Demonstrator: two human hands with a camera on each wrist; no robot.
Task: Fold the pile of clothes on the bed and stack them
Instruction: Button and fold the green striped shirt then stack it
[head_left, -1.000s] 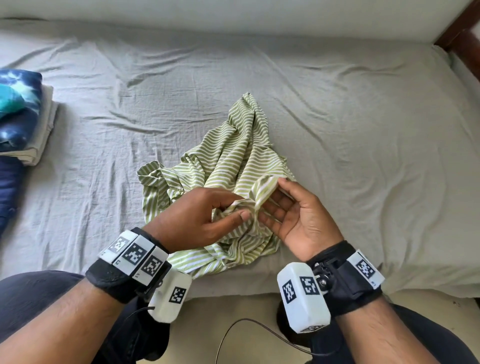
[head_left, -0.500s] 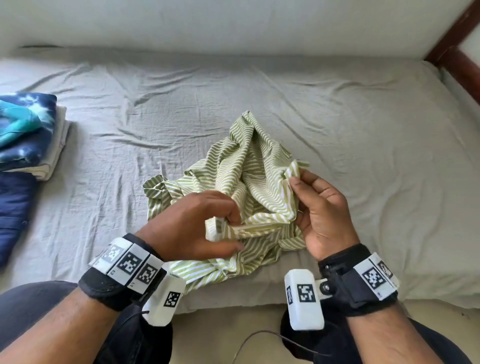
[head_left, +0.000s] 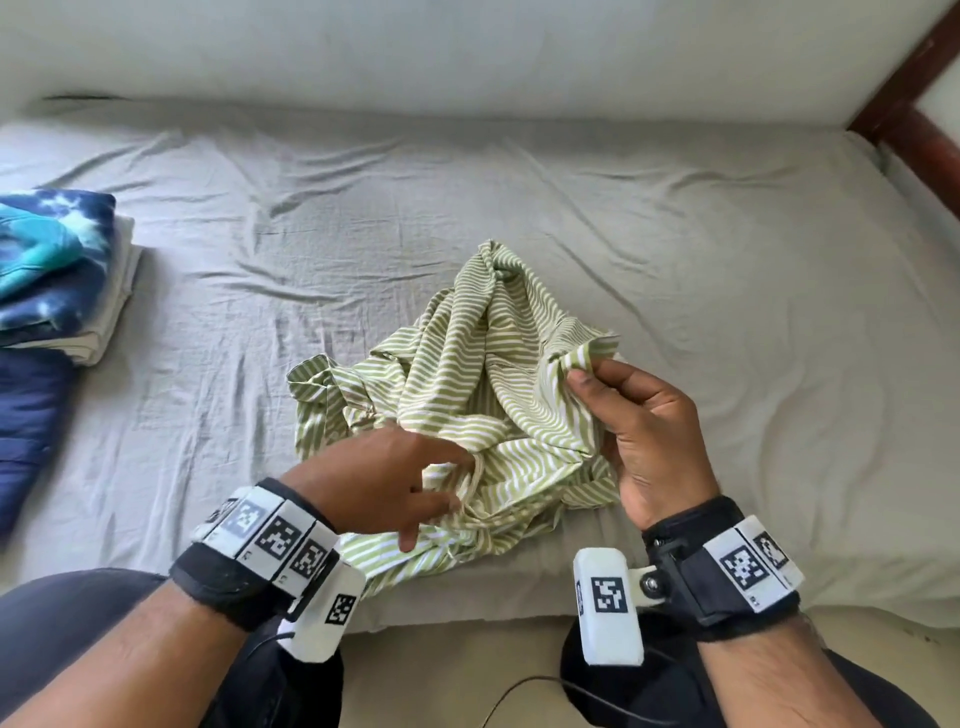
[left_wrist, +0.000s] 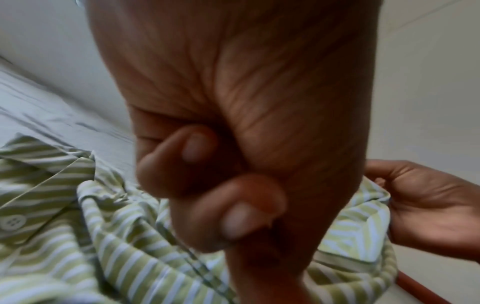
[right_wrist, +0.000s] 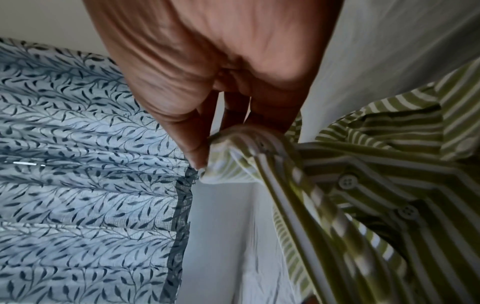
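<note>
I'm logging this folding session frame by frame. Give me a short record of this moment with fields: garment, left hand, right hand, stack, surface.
garment: green-and-white striped shirt, crumpled and unfolded near the front edge of the bed
left hand: left hand reaches into the shirt; grip unclear
right hand: right hand pinches a lifted shirt edge
stack: folded clothes on the left, tie-dye piece on top
surface: bed with a wrinkled grey sheet

shirt (head_left: 483, 395) mid-bed (head_left: 727, 291) | folded stack (head_left: 57, 275) far left

folded stack (head_left: 57, 270) far left, sheet (head_left: 727, 291) bare right
</note>
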